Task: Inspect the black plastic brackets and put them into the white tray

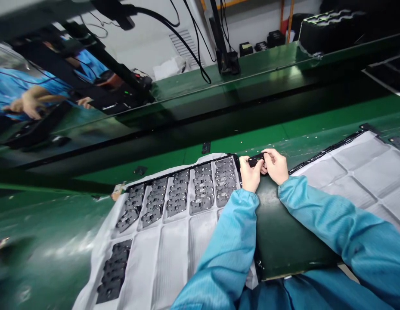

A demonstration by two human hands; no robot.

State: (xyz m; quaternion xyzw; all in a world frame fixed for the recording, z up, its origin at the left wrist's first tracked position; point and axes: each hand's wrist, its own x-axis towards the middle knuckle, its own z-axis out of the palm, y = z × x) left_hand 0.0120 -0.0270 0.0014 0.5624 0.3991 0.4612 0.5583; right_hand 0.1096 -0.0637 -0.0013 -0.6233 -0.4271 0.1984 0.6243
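We held the black part point(255, 160) crosswise, left hand point(250, 175) and right hand point(276, 167) pinched shut on its ends (both equally near).

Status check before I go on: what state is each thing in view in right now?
Left hand, pinching the small black part.
Right hand, pinching the same part from the other end.
Small black part, held off the green belt between both hands.
Left tray, flat, top-row pockets filled with black parts.
Right tray, flat, white liner showing.
Loose black piece, lying on the belt beyond the trays.
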